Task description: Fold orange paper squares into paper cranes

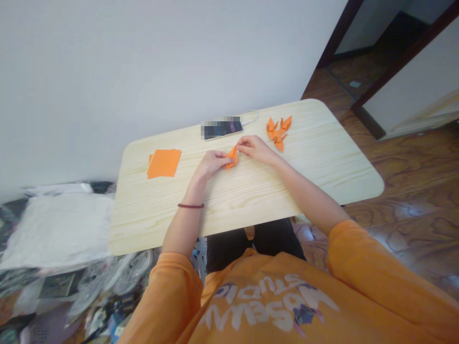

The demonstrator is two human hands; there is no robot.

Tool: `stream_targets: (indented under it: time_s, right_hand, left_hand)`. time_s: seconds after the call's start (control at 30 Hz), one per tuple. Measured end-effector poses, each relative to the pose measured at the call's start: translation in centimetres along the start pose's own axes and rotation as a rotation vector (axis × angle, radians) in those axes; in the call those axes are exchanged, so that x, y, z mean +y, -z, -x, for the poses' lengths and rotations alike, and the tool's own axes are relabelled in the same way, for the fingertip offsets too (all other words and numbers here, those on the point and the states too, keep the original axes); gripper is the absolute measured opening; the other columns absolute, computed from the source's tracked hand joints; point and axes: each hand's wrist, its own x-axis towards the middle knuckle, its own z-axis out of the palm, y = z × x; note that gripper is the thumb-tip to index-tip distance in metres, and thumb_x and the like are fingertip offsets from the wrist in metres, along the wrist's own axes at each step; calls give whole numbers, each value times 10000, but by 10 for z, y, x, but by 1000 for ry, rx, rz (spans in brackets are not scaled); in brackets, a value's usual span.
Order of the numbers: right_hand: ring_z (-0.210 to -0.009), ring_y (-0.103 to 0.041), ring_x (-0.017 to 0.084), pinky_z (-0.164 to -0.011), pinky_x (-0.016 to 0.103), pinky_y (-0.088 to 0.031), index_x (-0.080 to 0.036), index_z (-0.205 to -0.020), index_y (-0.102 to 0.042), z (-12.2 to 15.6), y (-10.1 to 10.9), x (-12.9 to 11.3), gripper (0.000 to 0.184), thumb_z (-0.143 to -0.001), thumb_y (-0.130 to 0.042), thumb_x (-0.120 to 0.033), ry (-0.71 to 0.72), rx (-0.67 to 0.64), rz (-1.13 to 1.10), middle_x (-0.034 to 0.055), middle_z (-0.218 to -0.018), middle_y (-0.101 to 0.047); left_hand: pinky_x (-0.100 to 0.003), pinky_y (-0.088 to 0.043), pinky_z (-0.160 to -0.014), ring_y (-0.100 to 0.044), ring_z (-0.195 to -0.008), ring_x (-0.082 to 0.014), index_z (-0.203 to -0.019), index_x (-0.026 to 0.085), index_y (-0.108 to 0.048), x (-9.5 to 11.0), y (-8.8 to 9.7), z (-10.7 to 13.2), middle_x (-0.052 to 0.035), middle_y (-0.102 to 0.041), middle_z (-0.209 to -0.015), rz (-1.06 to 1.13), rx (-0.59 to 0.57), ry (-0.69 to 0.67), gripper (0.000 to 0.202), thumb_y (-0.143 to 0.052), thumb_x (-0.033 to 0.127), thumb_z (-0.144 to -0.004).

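Between my two hands is a folded orange origami paper, held just over the middle of the table. My left hand pinches its left side with thumb and fingers. At its upper tip, the thumb and fingertips of my right hand are closed on a narrow point of the paper. Several finished-looking orange paper cranes lie clustered to the right, beyond my right hand. A stack of square orange paper sheets lies to the left of my left hand, slightly fanned.
Behind my hands a phone lies on the pale wooden table, with a white cable at its right end. The table's back edge meets the wall. Plastic-wrapped items crowd the floor at left; a doorway stands at right.
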Motion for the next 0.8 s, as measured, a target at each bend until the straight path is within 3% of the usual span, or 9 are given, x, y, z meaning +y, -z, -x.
stream_targets:
  time_s: [0.3,0.43,0.6,0.8]
  right_hand:
    - [-442,-370,50,-424,185,-271,-156,-694,-548,1,8,-11,128,-821,-562,-150,-66,158,-149,-53,-519,-465]
    - [-428,-400,40,-383,178,-271,-140,-721,-582,2,2,-12,140,-848,-567,-198,-122,144,-264,-23,-598,-540]
    - [-490,-532,62,-426,169,-388,-140,-708,-559,3,-8,-12,188,-772,-697,-251,-226,110,-359,4,-641,-633]
    - [-482,-531,49,-410,143,-342,-116,-670,-594,4,-9,-13,207,-764,-712,-259,-284,55,-417,5,-566,-617]
  left_hand:
    - [-249,-451,-609,-565,-561,-107,-603,145,-697,-4,1,-3,-24,-664,-610,29,-22,19,178,-797,235,-486]
    - [-265,-485,-654,-605,-636,-132,-643,152,-680,-5,-3,-8,-31,-689,-687,192,104,-69,250,-821,272,-475]
    - [-263,-493,-657,-624,-657,-137,-726,150,-701,-7,-7,-12,-29,-710,-735,297,165,-179,344,-836,344,-477]
    - [-255,-476,-645,-626,-660,-139,-720,156,-720,-9,-11,-12,-37,-719,-742,293,248,-262,351,-836,400,-497]
